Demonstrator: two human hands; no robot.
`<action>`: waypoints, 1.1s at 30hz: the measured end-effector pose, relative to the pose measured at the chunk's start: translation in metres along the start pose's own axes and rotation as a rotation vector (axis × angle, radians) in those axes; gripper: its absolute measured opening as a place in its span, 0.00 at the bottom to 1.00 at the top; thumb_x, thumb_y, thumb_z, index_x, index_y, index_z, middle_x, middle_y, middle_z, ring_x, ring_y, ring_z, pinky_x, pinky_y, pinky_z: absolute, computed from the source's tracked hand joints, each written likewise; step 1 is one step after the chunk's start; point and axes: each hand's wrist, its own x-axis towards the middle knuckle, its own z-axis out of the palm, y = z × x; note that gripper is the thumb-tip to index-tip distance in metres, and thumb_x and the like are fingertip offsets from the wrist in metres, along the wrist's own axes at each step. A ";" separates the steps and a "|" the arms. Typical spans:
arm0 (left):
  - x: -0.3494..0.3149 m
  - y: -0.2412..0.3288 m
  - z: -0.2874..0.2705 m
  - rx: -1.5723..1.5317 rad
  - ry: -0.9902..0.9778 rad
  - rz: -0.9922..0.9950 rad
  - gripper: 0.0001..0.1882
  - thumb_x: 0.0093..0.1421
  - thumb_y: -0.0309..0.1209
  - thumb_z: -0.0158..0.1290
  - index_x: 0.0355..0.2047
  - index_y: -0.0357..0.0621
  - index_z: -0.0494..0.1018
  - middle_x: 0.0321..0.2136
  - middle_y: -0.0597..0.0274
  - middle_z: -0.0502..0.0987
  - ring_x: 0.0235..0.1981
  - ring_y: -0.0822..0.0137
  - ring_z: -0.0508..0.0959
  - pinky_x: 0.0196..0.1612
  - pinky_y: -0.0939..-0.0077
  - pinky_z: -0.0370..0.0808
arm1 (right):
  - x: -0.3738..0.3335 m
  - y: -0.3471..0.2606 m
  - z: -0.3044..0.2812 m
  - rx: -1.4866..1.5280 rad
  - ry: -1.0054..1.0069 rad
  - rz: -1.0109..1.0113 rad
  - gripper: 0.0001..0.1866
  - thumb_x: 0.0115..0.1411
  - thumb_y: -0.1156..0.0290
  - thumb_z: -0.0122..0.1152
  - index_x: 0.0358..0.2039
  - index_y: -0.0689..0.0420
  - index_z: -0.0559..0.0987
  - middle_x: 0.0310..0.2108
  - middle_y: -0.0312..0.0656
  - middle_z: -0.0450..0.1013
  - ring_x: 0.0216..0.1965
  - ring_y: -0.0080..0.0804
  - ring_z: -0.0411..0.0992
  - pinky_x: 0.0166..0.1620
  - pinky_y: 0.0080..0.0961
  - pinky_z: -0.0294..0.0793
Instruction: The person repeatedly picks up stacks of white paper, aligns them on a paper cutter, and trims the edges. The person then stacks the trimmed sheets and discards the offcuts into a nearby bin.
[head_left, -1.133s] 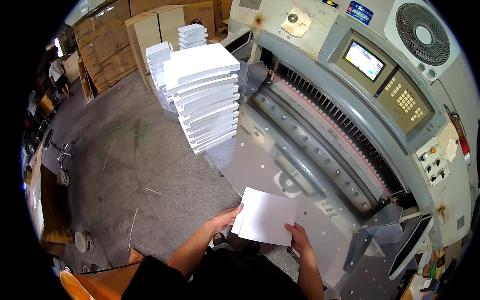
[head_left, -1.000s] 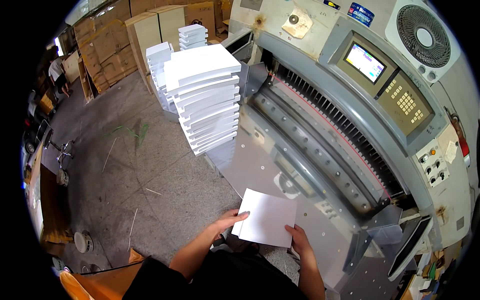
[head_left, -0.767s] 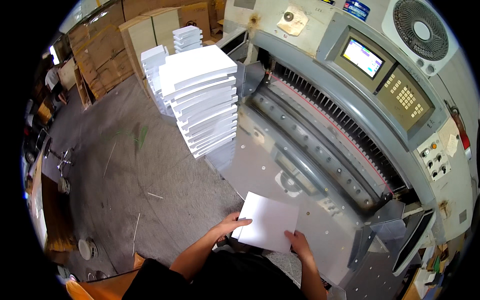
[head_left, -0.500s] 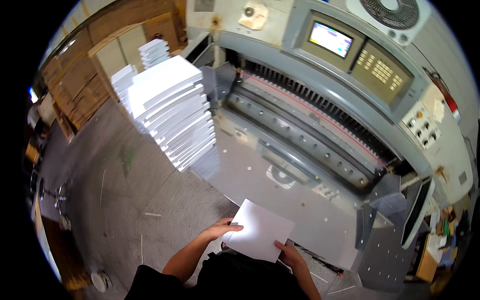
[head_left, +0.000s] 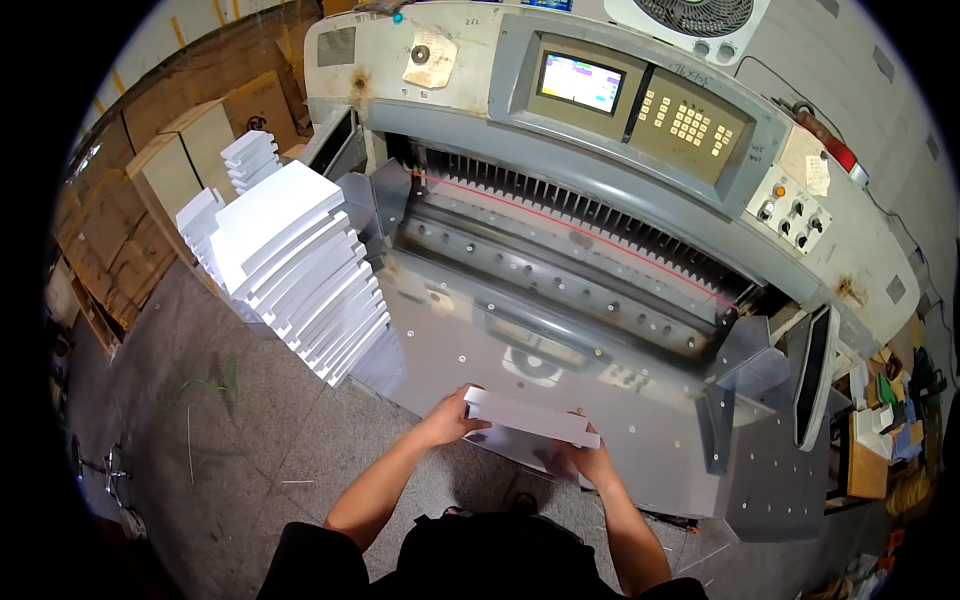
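Between both hands I hold a block of white paper sheets (head_left: 530, 415), turned so that its long narrow side shows. My left hand (head_left: 450, 418) is closed around its left end, thumb low on the block. At the other end my right hand (head_left: 588, 460) grips it, its fingers partly hidden. The block is at the front edge of the shiny metal table (head_left: 460, 335) of a paper cutting machine. From this view I cannot tell whether the block touches the table.
A tall, stepped stack of white paper (head_left: 310, 260) stands at the table's left, with smaller stacks behind it. Across the machine's opening runs a red light line (head_left: 570, 233). Above are a screen (head_left: 582, 82) and keypad (head_left: 687, 122). A dark side panel (head_left: 818, 378) stands at right.
The paper block has been tipped from showing its broad face to showing its narrow side. Both hands have moved up toward the table, and my view has shifted.
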 end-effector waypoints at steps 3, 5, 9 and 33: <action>0.003 0.017 -0.003 0.122 -0.020 -0.040 0.32 0.53 0.33 0.66 0.56 0.46 0.65 0.47 0.50 0.76 0.49 0.46 0.75 0.53 0.60 0.72 | 0.006 0.004 -0.006 -0.035 -0.013 -0.012 0.27 0.53 0.75 0.71 0.54 0.58 0.73 0.43 0.39 0.77 0.46 0.28 0.75 0.48 0.26 0.75; 0.005 0.043 -0.010 0.223 -0.070 -0.103 0.33 0.53 0.35 0.66 0.57 0.46 0.64 0.48 0.48 0.75 0.51 0.46 0.75 0.53 0.60 0.72 | 0.012 0.003 -0.010 -0.042 -0.022 0.008 0.25 0.53 0.74 0.71 0.52 0.59 0.74 0.41 0.39 0.78 0.45 0.28 0.75 0.47 0.27 0.75; 0.004 0.044 -0.019 0.296 -0.052 -0.046 0.36 0.53 0.38 0.65 0.59 0.47 0.62 0.51 0.47 0.75 0.53 0.44 0.73 0.55 0.56 0.71 | 0.027 0.011 -0.018 -0.146 -0.107 0.050 0.23 0.53 0.72 0.71 0.49 0.60 0.75 0.41 0.41 0.77 0.43 0.28 0.74 0.46 0.28 0.74; -0.117 0.222 -0.291 -0.125 0.761 -0.022 0.41 0.59 0.58 0.55 0.46 0.21 0.72 0.35 0.41 0.80 0.33 0.57 0.83 0.37 0.70 0.81 | 0.203 -0.363 0.177 0.226 -0.592 -0.221 0.23 0.60 0.65 0.63 0.48 0.70 0.75 0.41 0.48 0.77 0.39 0.34 0.77 0.43 0.28 0.78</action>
